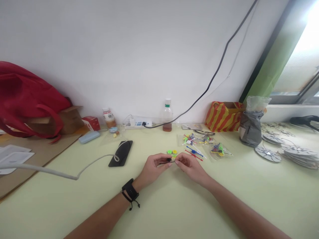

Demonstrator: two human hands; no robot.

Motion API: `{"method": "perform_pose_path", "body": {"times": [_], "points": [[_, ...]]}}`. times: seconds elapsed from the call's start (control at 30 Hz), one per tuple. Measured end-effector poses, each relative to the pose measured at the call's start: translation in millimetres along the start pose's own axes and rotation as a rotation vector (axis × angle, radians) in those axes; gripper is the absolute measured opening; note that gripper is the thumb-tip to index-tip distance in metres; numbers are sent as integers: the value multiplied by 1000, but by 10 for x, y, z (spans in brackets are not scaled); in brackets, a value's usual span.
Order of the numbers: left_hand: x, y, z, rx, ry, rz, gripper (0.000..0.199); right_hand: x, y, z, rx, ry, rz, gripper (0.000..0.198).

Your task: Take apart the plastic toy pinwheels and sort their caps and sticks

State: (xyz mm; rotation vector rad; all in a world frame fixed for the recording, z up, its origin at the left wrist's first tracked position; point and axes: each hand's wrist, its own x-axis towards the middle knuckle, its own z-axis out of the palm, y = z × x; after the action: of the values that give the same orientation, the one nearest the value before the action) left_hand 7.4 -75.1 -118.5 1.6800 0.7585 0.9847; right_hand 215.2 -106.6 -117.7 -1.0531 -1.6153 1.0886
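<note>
Head view: you are pinching a thin black stick [167, 162] between both hands' fingertips, left hand [152, 169] and right hand [190, 167] meeting mid-worktop [174, 205], colourful pieces [194, 151] lying just beyond.

The small bottle [109, 118] by the wall carries a label with printed characters, too small to read.

Informal craft or assembly workspace in an ordinary room, not a fitted workshop. A pale green table [74, 212] stands against a plain white wall [124, 49] beside a window [299, 66]; on it lie a power strip [138, 123], a phone [121, 153] on a charging cable, drink bottles [167, 115], small bags of coloured plastic parts [199, 146] and stacked grey discs [294, 152]. A red bag [22, 96] and cardboard box [71, 118] sit at the table's left end.
</note>
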Motion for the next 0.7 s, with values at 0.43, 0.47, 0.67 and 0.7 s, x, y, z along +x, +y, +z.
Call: {"method": "perform_pose_path", "body": {"times": [0.43,0.47,0.67,0.7], "points": [[-18,-38,-19,140,60,122,23,-1,13,-18,16,5,6,38],[-19,-43,-19,144,62,125,23,-2,11,-19,13,5,6,37],[-23,-31,-21,82,18,52,20,-11,-14,-21,45,2,35,36],[-23,-21,-21,83,14,39,20,-12,-22,-23,51,-1,37,35]]}}
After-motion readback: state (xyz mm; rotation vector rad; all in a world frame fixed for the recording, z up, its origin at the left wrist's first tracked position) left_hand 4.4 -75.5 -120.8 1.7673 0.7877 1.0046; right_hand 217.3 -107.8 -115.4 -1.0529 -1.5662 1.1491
